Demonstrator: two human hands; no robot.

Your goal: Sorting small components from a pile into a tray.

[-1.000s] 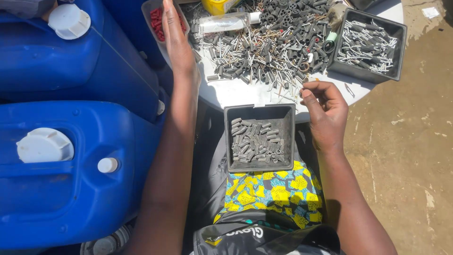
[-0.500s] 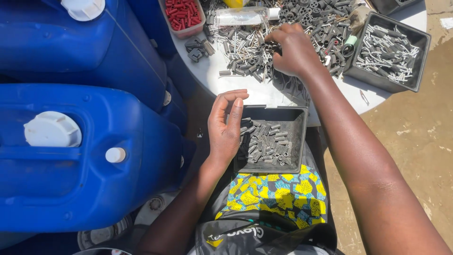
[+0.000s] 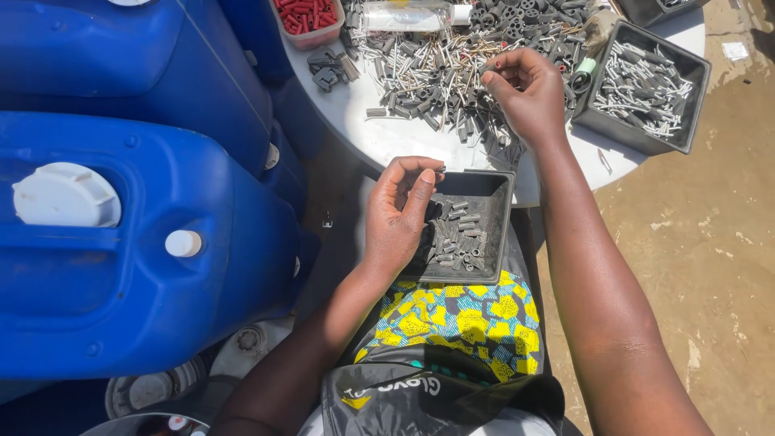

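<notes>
Head view: the left hand (image 3: 400,214) rests, fingers loosely curled and apart, on the near-left rim of a dark square plastic tray (image 3: 494,187) that sits on the lap over yellow patterned cloth (image 3: 452,311) and holds short grey metal sleeves (image 3: 456,238). The right hand (image 3: 525,93) pinches its fingertips together on one small grey piece in the heap of grey metal parts (image 3: 436,73) on the white round table (image 3: 387,137). A second dark tray (image 3: 694,77) holds silvery tubes, and a clear tub (image 3: 311,18) holds red pieces.
</notes>
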